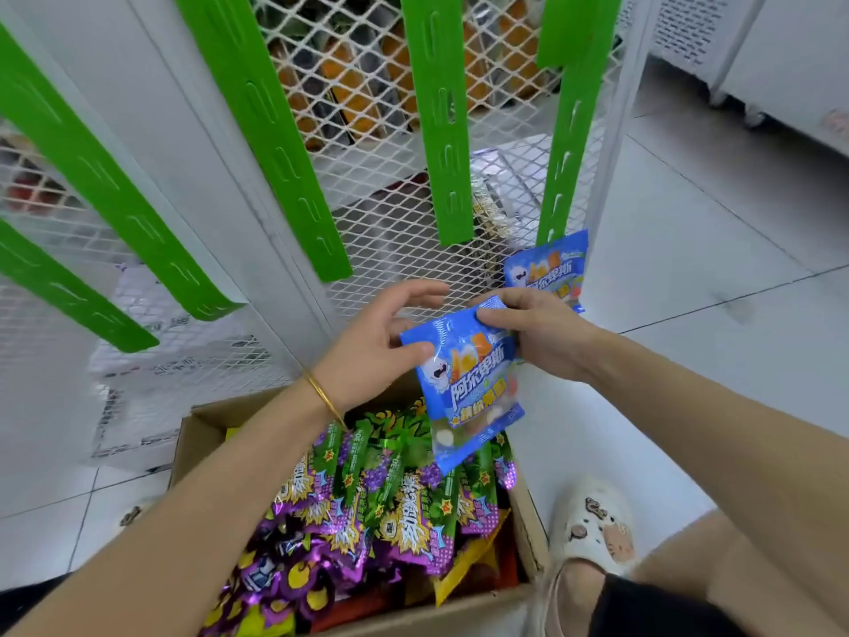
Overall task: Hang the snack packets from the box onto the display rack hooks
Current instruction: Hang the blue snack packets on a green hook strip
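A blue snack packet hangs upright between both hands, just above the cardboard box. My right hand pinches its top right corner. My left hand has its thumb on the packet's top left corner, with the fingers spread behind it. A second blue packet hangs low at the bottom of the right green strip on the white mesh rack. The box is full of purple and green snack packets, with yellow ones underneath.
Several green slotted strips, such as the middle one, run down the mesh rack. White tiled floor lies to the right. My foot in a white clog stands right beside the box. A white cabinet on castors stands at far right.
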{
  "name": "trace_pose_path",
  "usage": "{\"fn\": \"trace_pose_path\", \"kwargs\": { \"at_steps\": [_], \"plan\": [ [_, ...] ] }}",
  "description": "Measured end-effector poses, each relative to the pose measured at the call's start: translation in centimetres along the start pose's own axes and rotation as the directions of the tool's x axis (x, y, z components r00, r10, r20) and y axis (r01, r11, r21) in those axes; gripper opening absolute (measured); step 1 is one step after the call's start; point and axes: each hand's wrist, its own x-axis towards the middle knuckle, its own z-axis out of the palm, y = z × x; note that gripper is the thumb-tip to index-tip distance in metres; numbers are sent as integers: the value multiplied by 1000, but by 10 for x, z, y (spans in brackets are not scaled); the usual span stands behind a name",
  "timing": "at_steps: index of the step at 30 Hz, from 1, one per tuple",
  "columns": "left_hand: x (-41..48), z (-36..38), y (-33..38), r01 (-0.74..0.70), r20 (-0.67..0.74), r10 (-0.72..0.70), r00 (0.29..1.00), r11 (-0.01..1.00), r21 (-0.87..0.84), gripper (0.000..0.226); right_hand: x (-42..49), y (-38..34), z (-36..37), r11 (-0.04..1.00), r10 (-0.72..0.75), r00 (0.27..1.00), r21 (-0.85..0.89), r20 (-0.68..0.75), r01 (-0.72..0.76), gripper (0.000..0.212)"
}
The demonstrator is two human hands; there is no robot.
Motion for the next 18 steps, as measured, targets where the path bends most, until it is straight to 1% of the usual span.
{"fn": "trace_pose_path", "kwargs": {
  "at_steps": [1, 3, 7, 9, 13, 16, 18],
  "plan": [
    [4, 3, 1, 21, -11, -21, 1000, 1000, 10, 52, -4, -4, -6, 1000, -14, 1000, 22, 1, 14, 7],
    [14, 11, 0, 48, -22, -48, 999, 999, -2, 50, -10, -12, -17, 999, -39, 999, 14, 0, 39, 2],
    [40, 29, 6, 78, -48, -78, 996, 997, -18, 51, -18, -26, -36, 999, -10, 1000, -34, -4, 10, 6],
    [54, 37, 9, 78, -39, -78, 996, 997, -6, 48, -20, -32, -47, 998, -2, 999, -70, -41, -1, 7],
    [88, 56, 15, 89, -44, -85, 995, 992, 91, 35, -17, -46, -79, 963, -51, 993, -270, -111, 19, 5],
    [122, 70, 23, 91, -118, -69, 991, 977, 192, 41, -12, -51, -98, 918, -107, 980, -395, -168, 33, 12],
    [145, 79, 27, 84, -182, -47, 982, 976, 202, 45, -7, -54, -107, 903, -133, 971, -429, -200, 36, 12]
  ]
}}
